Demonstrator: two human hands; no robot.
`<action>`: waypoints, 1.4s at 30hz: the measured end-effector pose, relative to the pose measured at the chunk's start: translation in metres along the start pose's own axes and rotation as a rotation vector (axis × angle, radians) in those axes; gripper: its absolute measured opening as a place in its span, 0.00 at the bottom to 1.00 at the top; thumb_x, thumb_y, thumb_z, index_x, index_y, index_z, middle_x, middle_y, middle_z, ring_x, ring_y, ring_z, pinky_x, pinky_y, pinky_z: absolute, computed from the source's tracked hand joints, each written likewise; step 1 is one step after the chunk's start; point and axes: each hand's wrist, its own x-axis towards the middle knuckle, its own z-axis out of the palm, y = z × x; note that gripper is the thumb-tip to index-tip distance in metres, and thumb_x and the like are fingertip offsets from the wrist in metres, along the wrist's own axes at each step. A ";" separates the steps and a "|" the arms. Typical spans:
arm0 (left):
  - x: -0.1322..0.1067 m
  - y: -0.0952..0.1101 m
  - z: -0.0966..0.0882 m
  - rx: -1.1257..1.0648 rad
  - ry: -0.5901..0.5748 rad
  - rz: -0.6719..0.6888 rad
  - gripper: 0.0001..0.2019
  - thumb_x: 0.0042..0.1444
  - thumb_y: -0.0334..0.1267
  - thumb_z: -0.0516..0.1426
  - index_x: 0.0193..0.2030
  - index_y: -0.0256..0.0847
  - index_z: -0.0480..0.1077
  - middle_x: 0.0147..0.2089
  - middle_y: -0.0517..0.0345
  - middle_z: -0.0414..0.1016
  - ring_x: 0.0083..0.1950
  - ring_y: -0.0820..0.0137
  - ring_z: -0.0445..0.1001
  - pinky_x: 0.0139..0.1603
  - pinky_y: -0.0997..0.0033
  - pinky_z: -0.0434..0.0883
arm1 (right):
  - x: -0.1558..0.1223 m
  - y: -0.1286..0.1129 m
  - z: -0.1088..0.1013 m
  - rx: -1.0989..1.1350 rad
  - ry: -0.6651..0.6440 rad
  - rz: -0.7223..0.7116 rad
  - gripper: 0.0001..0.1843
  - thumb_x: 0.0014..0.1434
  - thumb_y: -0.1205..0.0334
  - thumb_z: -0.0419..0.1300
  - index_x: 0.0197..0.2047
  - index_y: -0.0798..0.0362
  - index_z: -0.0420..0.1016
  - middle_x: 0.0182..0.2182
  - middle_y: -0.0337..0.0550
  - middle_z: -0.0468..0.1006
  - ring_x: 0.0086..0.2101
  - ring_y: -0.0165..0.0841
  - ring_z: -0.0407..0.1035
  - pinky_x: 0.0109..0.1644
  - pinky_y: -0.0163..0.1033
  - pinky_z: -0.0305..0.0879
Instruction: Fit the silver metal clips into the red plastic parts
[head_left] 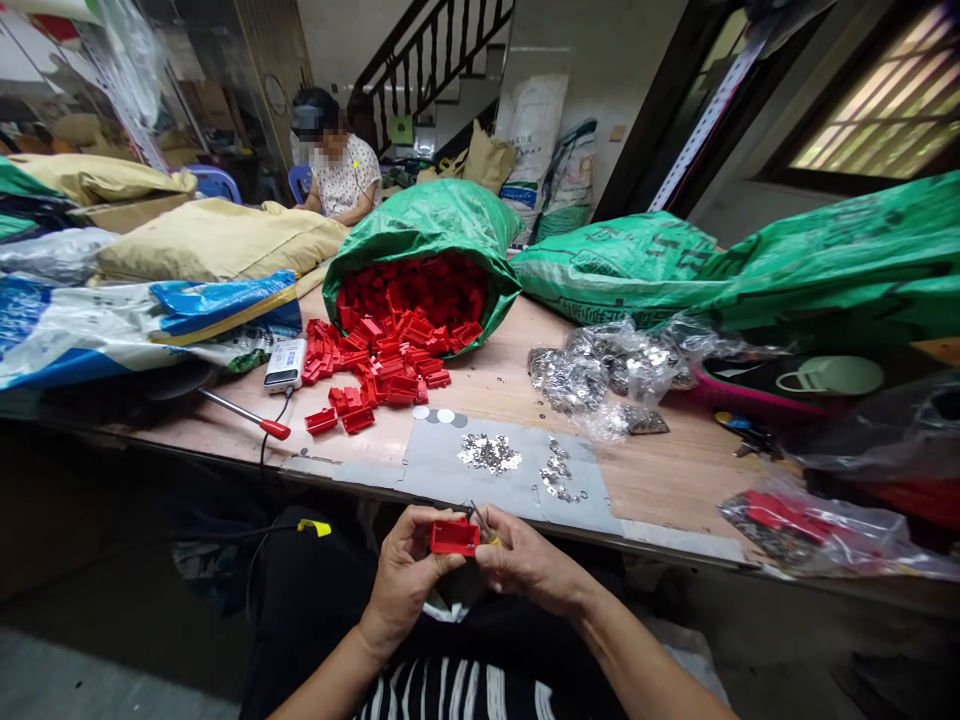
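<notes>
My left hand [405,575] pinches a small red plastic block [454,537] just below the table's front edge. Against the block's right end my right hand [525,562] is closed round a thin metal tool with a yellowish handle [481,518]. Straight ahead on the wooden table [675,470] lie two small heaps of tiny silver metal pieces [489,452] on a grey mat [450,465]. Farther back a green sack [435,225] lies on its side, spilling several more red blocks [375,365] over the table.
A clear bag of metal parts [607,370] lies to the right, with more green sacks [750,265] behind. A red-handled tool [247,415] and a white device [285,363] lie at the left. Another person [341,165] sits at the far end.
</notes>
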 end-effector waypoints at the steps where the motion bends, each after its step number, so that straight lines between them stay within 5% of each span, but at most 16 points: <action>1: 0.001 0.000 0.001 -0.044 0.027 -0.022 0.15 0.45 0.33 0.67 0.41 0.40 0.72 0.43 0.54 0.79 0.45 0.65 0.78 0.49 0.64 0.74 | 0.002 -0.003 -0.004 -0.124 0.057 -0.031 0.20 0.52 0.47 0.63 0.36 0.51 0.61 0.25 0.32 0.64 0.22 0.23 0.57 0.24 0.30 0.51; 7: 0.002 0.000 0.001 -0.182 0.109 -0.102 0.16 0.48 0.32 0.65 0.45 0.41 0.69 0.42 0.57 0.77 0.43 0.71 0.76 0.48 0.70 0.73 | 0.018 -0.025 -0.043 -1.061 0.608 -0.240 0.05 0.59 0.61 0.55 0.38 0.50 0.70 0.35 0.42 0.76 0.37 0.35 0.69 0.42 0.40 0.61; 14: 0.002 0.008 0.006 -0.323 0.156 -0.249 0.20 0.46 0.34 0.66 0.46 0.41 0.68 0.42 0.57 0.77 0.38 0.70 0.77 0.43 0.67 0.76 | 0.036 -0.026 -0.052 -1.363 0.685 -0.119 0.03 0.59 0.64 0.54 0.36 0.50 0.69 0.36 0.42 0.76 0.37 0.35 0.70 0.40 0.37 0.61; 25: 0.009 0.015 0.003 -0.444 0.147 -0.303 0.23 0.48 0.32 0.65 0.53 0.43 0.69 0.43 0.55 0.76 0.41 0.70 0.76 0.45 0.69 0.74 | 0.033 -0.037 -0.054 -1.199 0.685 -0.152 0.03 0.60 0.61 0.52 0.35 0.49 0.64 0.29 0.38 0.74 0.30 0.33 0.68 0.34 0.36 0.58; 35: 0.017 0.027 0.011 -0.511 0.108 -0.305 0.25 0.49 0.31 0.64 0.56 0.44 0.69 0.41 0.56 0.75 0.39 0.72 0.73 0.42 0.72 0.72 | 0.007 -0.049 -0.002 -0.907 0.337 -0.374 0.04 0.61 0.62 0.56 0.38 0.51 0.71 0.31 0.38 0.76 0.30 0.29 0.67 0.35 0.34 0.62; 42: 0.017 0.030 0.014 -0.510 0.077 -0.296 0.24 0.49 0.31 0.64 0.55 0.42 0.70 0.38 0.57 0.75 0.37 0.74 0.72 0.42 0.74 0.69 | 0.009 -0.040 0.006 -0.913 0.275 -0.495 0.04 0.61 0.67 0.56 0.36 0.52 0.71 0.31 0.41 0.74 0.32 0.31 0.68 0.37 0.35 0.63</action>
